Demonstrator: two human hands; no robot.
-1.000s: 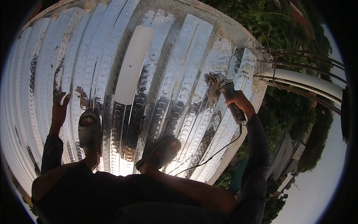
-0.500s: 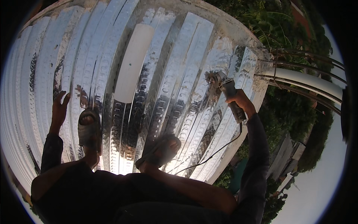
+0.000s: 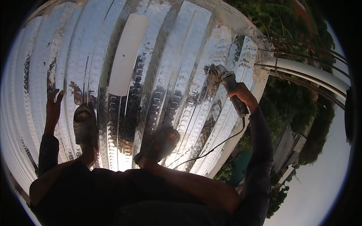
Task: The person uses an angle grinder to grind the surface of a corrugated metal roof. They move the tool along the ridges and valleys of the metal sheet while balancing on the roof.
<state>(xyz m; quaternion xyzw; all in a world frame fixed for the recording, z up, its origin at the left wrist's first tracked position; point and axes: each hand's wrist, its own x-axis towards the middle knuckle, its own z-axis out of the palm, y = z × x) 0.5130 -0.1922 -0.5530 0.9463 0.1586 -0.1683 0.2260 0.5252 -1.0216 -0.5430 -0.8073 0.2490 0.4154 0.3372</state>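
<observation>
My right hand is wrapped round the grey body of an angle grinder, whose toothed disc points up and to the left. That disc is at the ridged silver metal decking; whether it touches the sheet I cannot tell. A dark power cord trails from the grinder's rear across the decking toward my legs. My left hand hangs at the left over the sheets with its fingers stretched out, holding nothing.
My feet in sandals stand on the decking. A long pale strip lies ahead of them. The rough concrete edge runs along the right, with a white pipe and dark rods sticking out past it. Trees and a drop lie beyond.
The view has shifted slightly, so the decking and strip sit a little higher and further left. My right hand still grips the grinder, and the left stays free.
</observation>
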